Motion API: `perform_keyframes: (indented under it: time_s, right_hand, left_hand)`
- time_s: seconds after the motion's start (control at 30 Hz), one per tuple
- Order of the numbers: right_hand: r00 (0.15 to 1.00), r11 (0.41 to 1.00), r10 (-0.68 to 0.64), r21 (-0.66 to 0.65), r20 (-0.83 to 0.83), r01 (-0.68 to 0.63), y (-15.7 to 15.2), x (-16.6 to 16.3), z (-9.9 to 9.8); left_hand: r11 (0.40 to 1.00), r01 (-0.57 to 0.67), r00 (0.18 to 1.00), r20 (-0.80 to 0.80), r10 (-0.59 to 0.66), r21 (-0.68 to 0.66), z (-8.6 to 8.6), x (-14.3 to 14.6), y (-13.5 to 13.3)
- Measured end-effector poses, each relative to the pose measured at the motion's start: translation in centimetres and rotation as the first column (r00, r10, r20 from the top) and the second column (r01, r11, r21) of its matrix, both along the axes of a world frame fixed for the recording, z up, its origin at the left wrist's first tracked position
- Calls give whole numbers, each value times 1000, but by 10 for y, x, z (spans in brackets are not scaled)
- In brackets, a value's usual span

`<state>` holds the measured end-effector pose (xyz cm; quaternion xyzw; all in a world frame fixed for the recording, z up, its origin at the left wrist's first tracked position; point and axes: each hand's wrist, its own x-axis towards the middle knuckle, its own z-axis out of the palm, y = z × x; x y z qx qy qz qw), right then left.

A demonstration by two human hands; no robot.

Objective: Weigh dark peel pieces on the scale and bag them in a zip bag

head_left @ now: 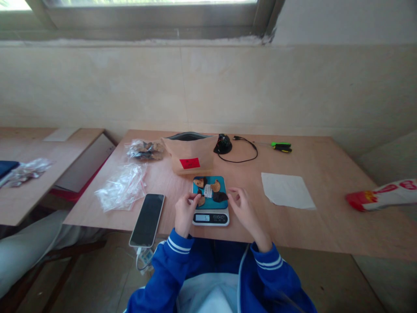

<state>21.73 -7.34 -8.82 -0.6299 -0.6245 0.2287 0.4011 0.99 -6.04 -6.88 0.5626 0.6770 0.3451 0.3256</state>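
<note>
A small kitchen scale (210, 218) with a blue top lies in front of me, its display lit. Several brown and dark dried pieces rest on the blue top around a small white printed label (207, 191). At the scale's left edge, my left hand (185, 211) pinches a small brown dried piece (201, 201). From the right, my right hand (243, 209) has its fingertips closed on the end of a dark dried piece (219, 197). Just behind the scale stands an open brown paper pouch (192, 152) with a red label.
Clear plastic bags (122, 187) and a bag of dried pieces (145, 150) lie left. A phone (147, 220) overhangs the front edge. Behind are a black cabled device (223, 144) and screwdrivers (282, 147). White paper (286, 191) and a red-white package (381, 194) lie right.
</note>
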Motion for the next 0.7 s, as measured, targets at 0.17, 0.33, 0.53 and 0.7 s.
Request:
perform_keyframes:
  time_s: [0.17, 0.33, 0.53, 0.7]
  right_hand:
    - [995, 980, 93, 176, 28, -97, 32, -9, 58]
    - [901, 803, 395, 409, 177, -432, 105, -48, 171]
    - [523, 700, 640, -145, 562, -700, 172, -93, 216]
    - [369, 588, 805, -542, 465, -600, 184, -107, 214]
  left_hand:
    - [985, -29, 986, -159, 57, 172, -7, -2, 3]
    - [983, -8, 983, -176, 41, 185, -9, -8, 3]
    - [958, -72, 982, -148, 117, 279, 16, -28, 10]
    - [870, -83, 986, -88, 143, 485, 57, -38, 21]
